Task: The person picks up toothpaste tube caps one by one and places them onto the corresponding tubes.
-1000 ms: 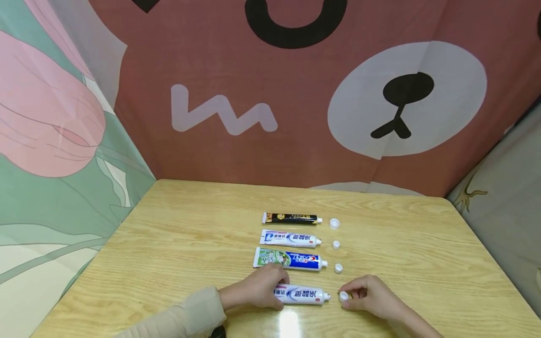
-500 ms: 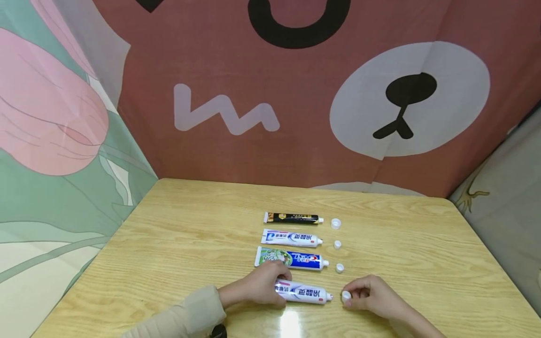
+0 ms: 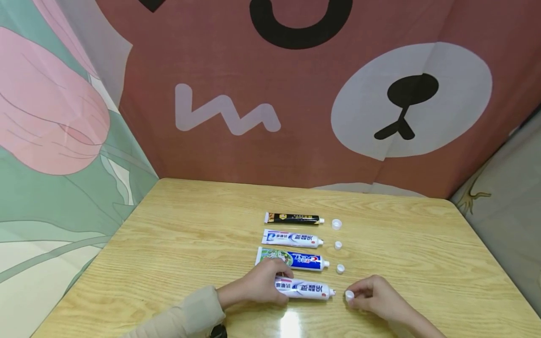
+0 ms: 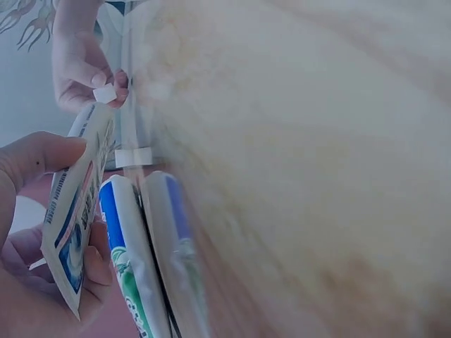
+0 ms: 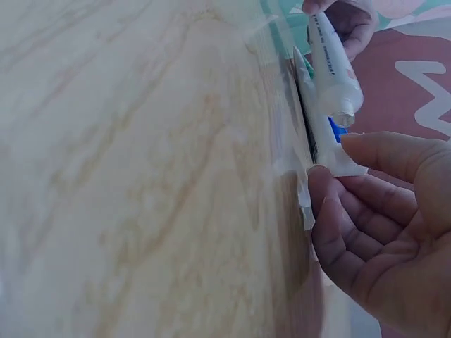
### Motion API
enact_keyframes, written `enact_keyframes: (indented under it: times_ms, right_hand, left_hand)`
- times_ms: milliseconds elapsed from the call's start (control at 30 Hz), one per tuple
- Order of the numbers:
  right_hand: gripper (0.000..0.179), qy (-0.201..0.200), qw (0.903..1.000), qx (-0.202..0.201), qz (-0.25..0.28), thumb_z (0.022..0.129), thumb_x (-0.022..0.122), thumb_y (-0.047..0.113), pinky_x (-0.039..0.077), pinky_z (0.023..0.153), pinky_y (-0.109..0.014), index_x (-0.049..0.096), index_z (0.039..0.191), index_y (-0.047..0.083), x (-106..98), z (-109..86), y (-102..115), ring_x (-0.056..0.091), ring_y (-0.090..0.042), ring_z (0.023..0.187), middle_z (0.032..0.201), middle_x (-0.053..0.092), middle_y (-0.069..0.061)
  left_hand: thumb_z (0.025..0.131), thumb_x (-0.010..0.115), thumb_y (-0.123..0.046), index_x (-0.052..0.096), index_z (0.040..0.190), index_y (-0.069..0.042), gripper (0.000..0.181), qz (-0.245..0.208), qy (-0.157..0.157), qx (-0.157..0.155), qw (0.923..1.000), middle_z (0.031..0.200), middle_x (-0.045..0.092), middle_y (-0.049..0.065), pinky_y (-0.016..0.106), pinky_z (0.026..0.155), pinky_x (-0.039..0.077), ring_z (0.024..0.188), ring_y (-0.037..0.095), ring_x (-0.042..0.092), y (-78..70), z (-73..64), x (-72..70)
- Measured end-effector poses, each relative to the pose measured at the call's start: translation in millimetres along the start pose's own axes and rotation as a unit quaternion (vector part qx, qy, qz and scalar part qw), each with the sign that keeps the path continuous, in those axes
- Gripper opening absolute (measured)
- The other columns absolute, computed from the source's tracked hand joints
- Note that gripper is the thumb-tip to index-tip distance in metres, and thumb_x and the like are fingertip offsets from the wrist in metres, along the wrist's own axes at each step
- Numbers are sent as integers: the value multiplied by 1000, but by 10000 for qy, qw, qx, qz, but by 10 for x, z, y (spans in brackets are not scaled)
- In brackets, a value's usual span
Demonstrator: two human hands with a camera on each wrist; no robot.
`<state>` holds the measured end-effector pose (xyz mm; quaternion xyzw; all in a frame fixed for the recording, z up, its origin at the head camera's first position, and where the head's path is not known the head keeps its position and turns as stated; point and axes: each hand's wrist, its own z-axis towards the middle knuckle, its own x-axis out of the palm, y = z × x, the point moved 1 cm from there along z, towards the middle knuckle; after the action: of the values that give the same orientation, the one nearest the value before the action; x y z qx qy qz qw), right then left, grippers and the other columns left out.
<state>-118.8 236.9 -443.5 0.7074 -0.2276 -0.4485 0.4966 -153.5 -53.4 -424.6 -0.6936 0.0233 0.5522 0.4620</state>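
My left hand point(image 3: 265, 283) grips a white toothpaste tube point(image 3: 305, 289) by its tail half, thumb on the near side. Its bare nozzle points right, toward my right hand point(image 3: 377, 296), which pinches a small white cap point(image 3: 349, 295) between thumb and fingers. A short gap separates cap and nozzle. In the left wrist view the tube point(image 4: 81, 190) stands tilted in my grip, and the cap point(image 4: 105, 94) shows beyond it. The right wrist view shows the uncapped nozzle point(image 5: 343, 119) above my fingertips.
Behind the held tube lie a green-and-blue toothpaste tube point(image 3: 304, 261), a white one point(image 3: 293, 238) and a black one point(image 3: 296, 218), all uncapped. Their caps sit to the right: one point(image 3: 340, 269), another point(image 3: 338, 245) and a wider one point(image 3: 336, 224). A printed curtain hangs behind the wooden table point(image 3: 190, 225).
The held tube has shifted slightly right and away from me with my left hand. My right hand, still pinching the cap, has moved a little right.
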Motion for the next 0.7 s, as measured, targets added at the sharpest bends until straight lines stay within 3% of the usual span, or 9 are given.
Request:
enact_keyframes:
  times_ms: [200,333,433,567,700]
  right_hand:
    - [27,-46,10000,-10,60,81,67,13,47,52,-22,65,99,-7,19,15,-13,54,-3,62,77,64,-1]
    - [24,-229,9986,-463,-113,82,66,10,47,54,-23,66,98,-7,20,14,-4,53,-3,66,79,63,2]
    - [20,-419,9949,-880,-268,82,65,7,48,57,-24,65,96,-6,23,13,17,54,-5,70,82,63,-2]
    - [21,-548,9944,-883,-162,83,64,8,50,59,-25,64,98,-8,20,8,61,57,-6,74,87,64,-12]
    - [22,-675,9920,-1050,-210,83,63,5,50,56,-25,63,99,-10,21,15,107,58,-8,71,85,65,-12]
  left_hand:
    - [57,81,-14,67,96,-11,42,-87,-150,207,9996,88,59,-12,15,69,40,77,0,48,-20,-12,-45]
    - [59,81,-14,66,97,-10,41,-93,-295,369,9988,91,60,-9,14,70,42,79,-1,49,-30,-12,-75]
    - [60,82,-14,66,98,-10,42,-181,-320,388,9986,93,60,-9,14,69,43,80,0,50,-34,-12,-95]
    - [60,81,-15,66,99,-11,42,-168,-364,420,9983,91,59,-10,15,68,42,78,-1,49,-46,-7,-124]
    - [61,81,-17,66,99,-12,41,-25,-405,501,9979,90,58,-12,16,70,40,76,-2,48,-62,-2,-147]
